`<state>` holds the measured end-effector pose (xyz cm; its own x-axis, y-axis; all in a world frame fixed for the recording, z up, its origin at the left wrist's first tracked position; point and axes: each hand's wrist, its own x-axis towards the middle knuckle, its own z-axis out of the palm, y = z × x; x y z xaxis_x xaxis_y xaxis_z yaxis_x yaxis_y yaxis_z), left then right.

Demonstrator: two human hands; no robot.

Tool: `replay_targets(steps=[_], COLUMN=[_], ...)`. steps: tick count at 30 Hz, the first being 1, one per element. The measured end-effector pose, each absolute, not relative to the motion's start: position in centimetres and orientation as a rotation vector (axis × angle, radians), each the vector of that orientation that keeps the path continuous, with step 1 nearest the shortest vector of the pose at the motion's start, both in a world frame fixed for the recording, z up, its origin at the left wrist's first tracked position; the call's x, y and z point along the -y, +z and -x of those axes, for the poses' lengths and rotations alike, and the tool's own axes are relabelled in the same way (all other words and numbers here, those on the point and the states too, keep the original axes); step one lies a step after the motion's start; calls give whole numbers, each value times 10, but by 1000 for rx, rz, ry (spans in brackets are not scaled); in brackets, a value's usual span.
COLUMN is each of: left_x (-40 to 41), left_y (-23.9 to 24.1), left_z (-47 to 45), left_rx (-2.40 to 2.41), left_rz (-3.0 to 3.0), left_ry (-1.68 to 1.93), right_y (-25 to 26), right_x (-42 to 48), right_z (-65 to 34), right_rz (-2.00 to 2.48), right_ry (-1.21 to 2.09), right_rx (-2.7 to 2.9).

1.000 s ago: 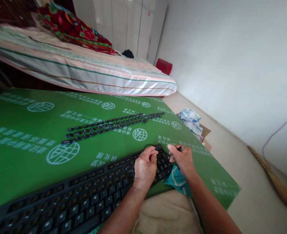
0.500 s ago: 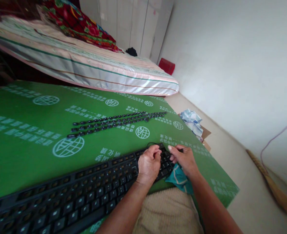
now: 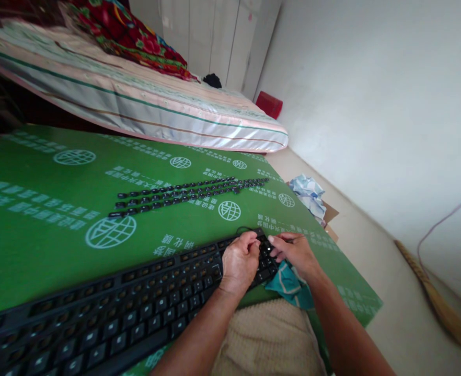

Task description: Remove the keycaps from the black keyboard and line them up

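A long black keyboard (image 3: pixel 108 318) lies along the near edge of a green printed board (image 3: pixel 38 235). My left hand (image 3: pixel 240 261) rests on the keyboard's right end, its fingers curled over the keys and the far edge. Right beside it, my right hand (image 3: pixel 293 253) pinches at the keys of the end block, and a thin dark tool (image 3: pixel 304 237) pokes out behind its fingers. The two hands almost touch. A teal cloth (image 3: pixel 289 284) lies under my right wrist. Three rows of loose black keycaps (image 3: pixel 187 193) sit farther out on the board.
A striped mattress (image 3: pixel 148 115) with a red flowered blanket (image 3: pixel 136 42) lies beyond the board. To the right on the floor are crumpled paper on cardboard (image 3: pixel 309 193), a red box (image 3: pixel 269 104), a broom (image 3: pixel 438 303) and a white wall.
The view has shifted slightly. My right hand has moved left and lower onto the end keys, closer to my left hand, which stays on the keyboard.
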<state>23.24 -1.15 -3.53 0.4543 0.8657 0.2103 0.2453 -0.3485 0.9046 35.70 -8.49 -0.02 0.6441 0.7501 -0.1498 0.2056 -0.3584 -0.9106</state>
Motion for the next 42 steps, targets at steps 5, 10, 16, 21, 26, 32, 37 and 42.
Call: replay_targets(steps=[5, 10, 16, 21, 26, 32, 37, 42], left_x=[12, 12, 12, 12, 13, 12, 13, 14], left_y=[-35, -37, -37, -33, -30, -31, -31, -27], left_z=[-233, -233, -233, -232, -231, -230, -230, -228], left_rx=[-950, -957, -967, -975, -968, -961, -970, -945], left_rz=[-1851, -1864, -1882, -1898, -1913, -1929, -1937, -1973], left_ry=[894, 883, 858, 842, 835, 822, 806, 787], right_y=[3, 4, 9, 18, 16, 11, 10, 1], right_x=[85, 84, 80, 78, 75, 70, 72, 72], right_z=[-365, -367, -362, -361, -359, -356, -360, -360], right_rz=[1956, 1959, 1992, 2044, 2070, 2060, 2069, 2067], right_ry=[640, 628, 627, 686, 654, 602, 674, 409], right_rx=[869, 943, 1107, 1243, 1241, 1217, 1169, 1264])
